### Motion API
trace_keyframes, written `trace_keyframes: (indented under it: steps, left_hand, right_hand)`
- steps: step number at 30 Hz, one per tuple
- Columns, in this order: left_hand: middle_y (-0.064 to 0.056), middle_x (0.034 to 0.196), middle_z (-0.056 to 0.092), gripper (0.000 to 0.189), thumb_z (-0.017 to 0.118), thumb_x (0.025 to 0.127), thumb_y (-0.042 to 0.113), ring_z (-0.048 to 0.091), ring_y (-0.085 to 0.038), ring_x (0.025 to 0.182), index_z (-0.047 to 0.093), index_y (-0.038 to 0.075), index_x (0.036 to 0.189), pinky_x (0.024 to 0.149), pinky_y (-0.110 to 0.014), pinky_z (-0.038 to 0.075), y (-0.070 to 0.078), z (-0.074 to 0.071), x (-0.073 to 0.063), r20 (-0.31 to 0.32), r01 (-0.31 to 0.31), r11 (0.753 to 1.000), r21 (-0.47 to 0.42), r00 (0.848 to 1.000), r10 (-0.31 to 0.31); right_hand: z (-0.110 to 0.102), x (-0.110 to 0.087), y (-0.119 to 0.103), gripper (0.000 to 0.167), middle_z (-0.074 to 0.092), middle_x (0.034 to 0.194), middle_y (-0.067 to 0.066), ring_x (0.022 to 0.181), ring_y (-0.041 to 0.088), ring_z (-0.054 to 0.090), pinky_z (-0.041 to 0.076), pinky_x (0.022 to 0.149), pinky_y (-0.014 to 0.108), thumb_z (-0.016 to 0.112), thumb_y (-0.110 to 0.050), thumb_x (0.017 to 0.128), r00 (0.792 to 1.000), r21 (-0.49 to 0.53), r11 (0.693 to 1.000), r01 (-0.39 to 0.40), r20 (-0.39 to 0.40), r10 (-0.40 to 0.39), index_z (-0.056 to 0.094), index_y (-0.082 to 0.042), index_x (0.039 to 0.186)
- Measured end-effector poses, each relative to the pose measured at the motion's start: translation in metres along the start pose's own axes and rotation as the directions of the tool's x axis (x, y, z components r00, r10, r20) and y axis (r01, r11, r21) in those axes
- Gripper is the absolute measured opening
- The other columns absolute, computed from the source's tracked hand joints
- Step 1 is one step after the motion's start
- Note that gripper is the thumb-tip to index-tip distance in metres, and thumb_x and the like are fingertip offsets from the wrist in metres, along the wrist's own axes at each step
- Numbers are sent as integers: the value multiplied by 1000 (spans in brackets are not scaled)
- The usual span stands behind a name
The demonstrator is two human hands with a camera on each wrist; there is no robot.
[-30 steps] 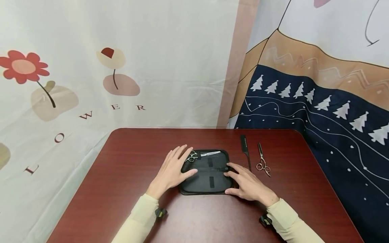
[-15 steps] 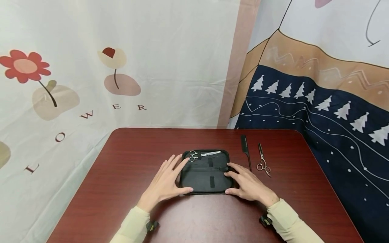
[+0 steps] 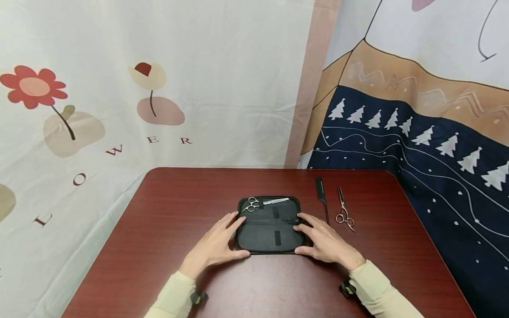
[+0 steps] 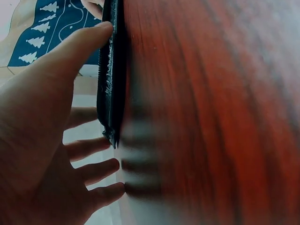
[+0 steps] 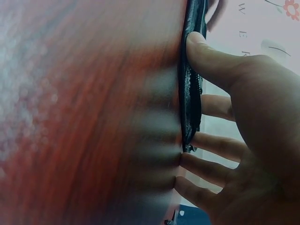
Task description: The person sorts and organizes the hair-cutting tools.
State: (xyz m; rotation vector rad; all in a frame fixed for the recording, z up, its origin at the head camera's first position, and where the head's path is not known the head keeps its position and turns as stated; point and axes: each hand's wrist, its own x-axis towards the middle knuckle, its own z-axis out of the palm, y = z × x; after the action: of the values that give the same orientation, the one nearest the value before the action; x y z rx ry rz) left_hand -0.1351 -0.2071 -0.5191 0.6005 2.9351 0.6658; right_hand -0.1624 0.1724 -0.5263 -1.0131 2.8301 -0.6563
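A black zip case (image 3: pixel 262 236) lies open on the table in the head view. Silver hairdressing scissors (image 3: pixel 274 201) sit along its far side under a strap. My left hand (image 3: pixel 212 247) touches the case's left side, its thumb at the near edge and fingertips by the far-left part. In the left wrist view, the left thumb (image 4: pixel 89 40) presses the case edge (image 4: pixel 110 89). Opposite it, my right hand (image 3: pixel 328 243) rests on the right side. In the right wrist view its fingers (image 5: pixel 211 166) look fairly straight, with the thumb against the case edge (image 5: pixel 191 89).
Right of the case lie a black tail comb (image 3: pixel 320 190) and a second pair of scissors (image 3: pixel 343 212), both on the red-brown table (image 3: pixel 191 190). Behind hang a white flower-print curtain (image 3: pixel 238 88) and a navy tree-print one (image 3: pixel 377 145).
My left hand has moved off the scissors' finger rings, down and left to the case's left side. The rings now show fully. My right hand has stayed in place.
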Motion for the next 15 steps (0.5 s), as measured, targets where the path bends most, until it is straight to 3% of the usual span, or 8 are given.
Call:
trace_keyframes:
  steps: [15]
  left_hand:
    - [-25, 174, 49, 97, 94, 87, 54, 44, -50, 165, 59, 3, 161, 134, -67, 41, 0, 1, 3, 35, 9, 1000, 15, 999, -9]
  right_hand:
    - [-1, 0, -1, 57, 50, 173, 25, 158, 48, 52, 47, 125, 73, 90, -41, 97, 1000, 2, 1000, -10, 3, 10, 75, -11, 144]
